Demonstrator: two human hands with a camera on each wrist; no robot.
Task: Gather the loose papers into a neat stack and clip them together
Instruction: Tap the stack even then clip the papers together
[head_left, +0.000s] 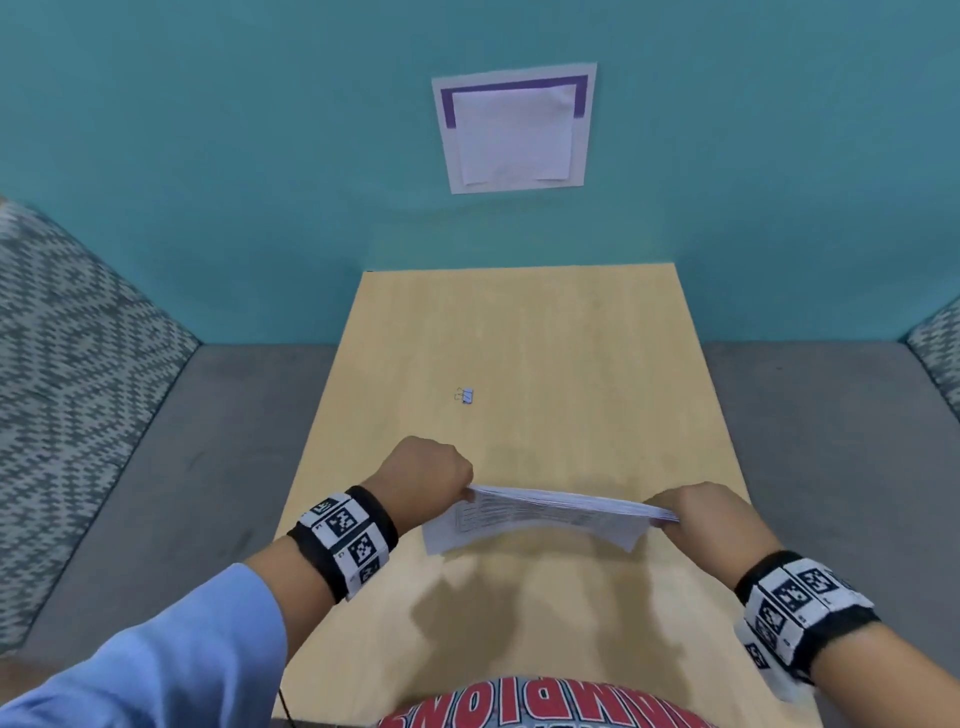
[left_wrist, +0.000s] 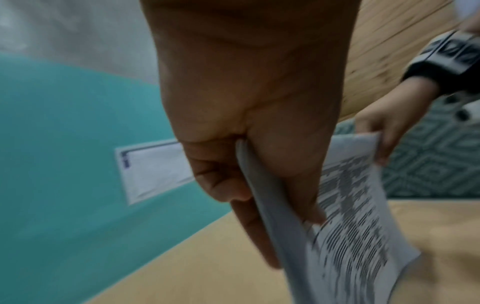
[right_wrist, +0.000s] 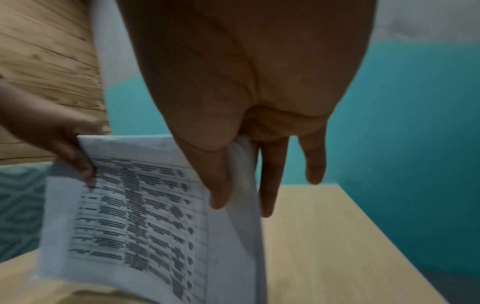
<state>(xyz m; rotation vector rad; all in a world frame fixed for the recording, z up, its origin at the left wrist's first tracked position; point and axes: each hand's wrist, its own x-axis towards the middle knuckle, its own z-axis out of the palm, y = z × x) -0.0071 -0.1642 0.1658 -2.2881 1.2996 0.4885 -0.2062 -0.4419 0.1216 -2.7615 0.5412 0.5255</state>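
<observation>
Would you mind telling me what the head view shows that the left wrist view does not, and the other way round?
Only the head view shows the binder clip lying alone on the table, beyond the hands. Only the left wrist view shows the thumb pressed on the printed sheet. Both show the papers gripped at opposite ends by the left hand and right hand, and the wall notice.
</observation>
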